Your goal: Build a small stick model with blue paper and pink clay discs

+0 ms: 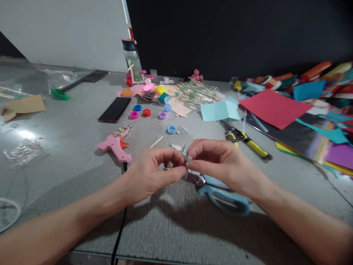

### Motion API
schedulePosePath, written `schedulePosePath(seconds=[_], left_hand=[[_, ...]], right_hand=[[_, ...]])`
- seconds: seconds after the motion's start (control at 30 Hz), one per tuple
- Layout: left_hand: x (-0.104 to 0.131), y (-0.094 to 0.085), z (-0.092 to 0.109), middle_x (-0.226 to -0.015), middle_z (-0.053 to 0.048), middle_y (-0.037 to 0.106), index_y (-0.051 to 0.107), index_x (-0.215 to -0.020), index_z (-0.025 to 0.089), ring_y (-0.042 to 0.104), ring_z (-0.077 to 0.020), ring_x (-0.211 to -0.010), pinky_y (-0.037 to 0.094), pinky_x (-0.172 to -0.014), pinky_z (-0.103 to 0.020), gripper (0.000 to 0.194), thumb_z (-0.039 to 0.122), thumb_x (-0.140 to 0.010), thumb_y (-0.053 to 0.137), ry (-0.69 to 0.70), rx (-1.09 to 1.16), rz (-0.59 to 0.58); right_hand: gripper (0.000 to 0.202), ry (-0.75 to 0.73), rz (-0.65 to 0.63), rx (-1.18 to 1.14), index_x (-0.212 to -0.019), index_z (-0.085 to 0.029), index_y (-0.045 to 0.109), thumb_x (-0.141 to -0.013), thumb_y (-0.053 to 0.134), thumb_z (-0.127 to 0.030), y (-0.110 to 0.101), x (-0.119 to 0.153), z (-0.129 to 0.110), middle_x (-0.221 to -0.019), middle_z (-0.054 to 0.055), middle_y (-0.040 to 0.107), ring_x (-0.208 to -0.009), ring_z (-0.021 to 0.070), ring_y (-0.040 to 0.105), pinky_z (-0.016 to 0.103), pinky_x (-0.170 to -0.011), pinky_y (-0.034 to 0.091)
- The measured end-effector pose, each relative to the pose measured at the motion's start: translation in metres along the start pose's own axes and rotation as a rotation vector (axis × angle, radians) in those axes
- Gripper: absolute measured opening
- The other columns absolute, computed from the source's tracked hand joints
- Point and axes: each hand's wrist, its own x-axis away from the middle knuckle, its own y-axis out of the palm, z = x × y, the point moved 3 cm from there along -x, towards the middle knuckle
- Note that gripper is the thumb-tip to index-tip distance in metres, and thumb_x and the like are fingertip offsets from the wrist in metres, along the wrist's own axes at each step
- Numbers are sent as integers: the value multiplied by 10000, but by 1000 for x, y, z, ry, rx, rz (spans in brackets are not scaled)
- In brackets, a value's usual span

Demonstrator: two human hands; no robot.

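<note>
My left hand [165,169] and my right hand [212,158] meet at the centre over the grey table. Between their pinched fingertips is a small pale blue strip [189,160], held by both. Light blue scissors [226,200] lie beneath and beside my right hand, their blades partly hidden. Just beyond the fingers are a wooden stick [156,142] and small scraps, partly covered by the hands. A light blue cap [172,129] sits farther back. Left of my left hand rests a pink glue gun [114,144].
A black phone [115,109], coloured caps [146,113] and a bottle [132,57] stand or lie behind. Yellow-handled pliers [255,145], red paper [275,106] and piled craft supplies occupy the right. A black cable [120,235] runs to the front edge.
</note>
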Motion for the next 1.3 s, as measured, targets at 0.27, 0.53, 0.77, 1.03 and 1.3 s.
schedulePosePath(seconds=[0.27, 0.53, 0.77, 1.03, 1.3], left_hand=[[3, 1, 2, -830, 25, 712, 750, -852, 251, 583, -149, -784, 408, -700, -282, 102, 330, -878, 691, 43, 45, -7], [-3, -12, -3, -784, 16, 691, 742, -805, 239, 580, -147, -736, 445, -686, -276, 122, 357, -832, 760, -29, 127, 171], [-10, -15, -18, -782, 34, 669, 773, -808, 265, 551, -119, -762, 417, -728, -250, 95, 355, -834, 789, -58, 309, 183], [-6, -12, -15, -769, 25, 648, 776, -781, 258, 530, -127, -758, 384, -734, -272, 131, 365, -855, 762, -78, 323, 117], [-5, -10, -12, -812, 25, 688, 777, -810, 252, 563, -133, -801, 392, -777, -277, 118, 367, -831, 788, -96, 266, 111]], right_hand=[[160, -7, 18, -49, -812, -186, 668, -772, 795, -276, 2, -1, -3, -794, 2, 634, -716, 121, 570, 233, -603, 458], [172, -114, 57, 103, -861, -196, 723, -756, 816, -297, -29, -9, -10, -804, 11, 679, -673, 119, 579, 243, -588, 470], [183, -230, 111, 595, -816, -202, 734, -936, 653, -314, -42, -9, -11, -751, 2, 687, -660, 119, 556, 265, -598, 425], [275, -201, 137, 748, -734, -205, 722, -950, 640, -352, -41, -4, -15, -596, -22, 625, -537, 107, 486, 271, -504, 357], [198, -232, 81, 575, -944, -219, 760, -979, 569, -261, -31, 0, -15, -750, -16, 700, -638, 107, 561, 241, -569, 425]])
